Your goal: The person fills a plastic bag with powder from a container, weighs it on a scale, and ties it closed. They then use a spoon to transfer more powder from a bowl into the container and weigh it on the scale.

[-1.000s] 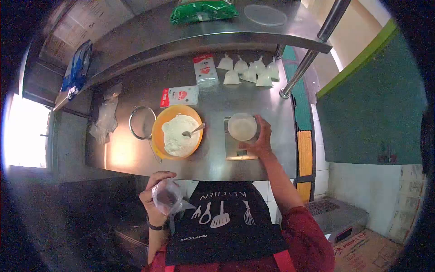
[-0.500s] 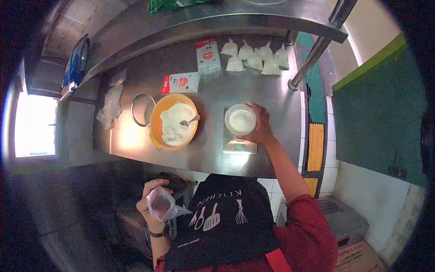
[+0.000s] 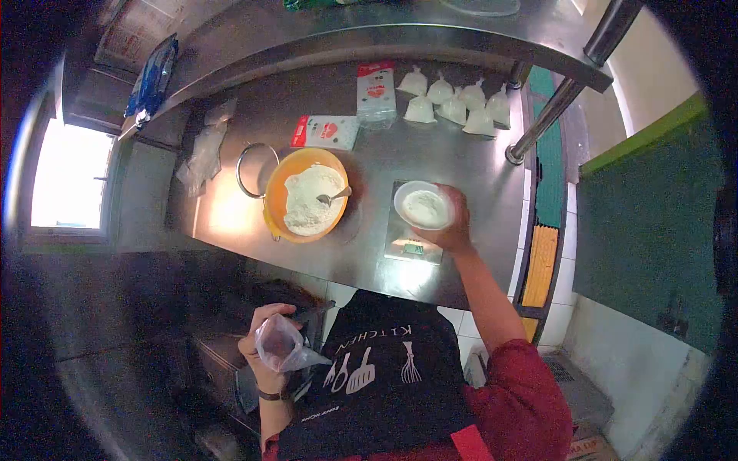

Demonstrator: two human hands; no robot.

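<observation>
My right hand (image 3: 455, 220) grips a white bowl (image 3: 424, 205) from its right side, with white powder inside. The bowl is tilted a little, over a digital scale (image 3: 413, 251) whose display is lit. Down by my apron, my left hand (image 3: 265, 338) is wrapped round a clear plastic bag (image 3: 281, 346), its mouth spread open and facing up. To the left of the scale sits an orange bowl (image 3: 271, 201) of white powder (image 3: 311, 198), and a metal spoon (image 3: 335, 197) is stuck in the powder.
Several tied bags of white powder (image 3: 453, 102) stand at the back right. Two red-and-white packs (image 3: 327, 132) lie behind the orange bowl. A metal ring (image 3: 244, 165) and loose plastic bags (image 3: 204, 154) are at the left. A shelf (image 3: 369, 42) with a metal post (image 3: 550, 119) overhangs the table.
The white bowl has tipped slightly and appears raised from the scale in my right hand. My left hand keeps the bag in nearly the same place. The view has shifted slightly.
</observation>
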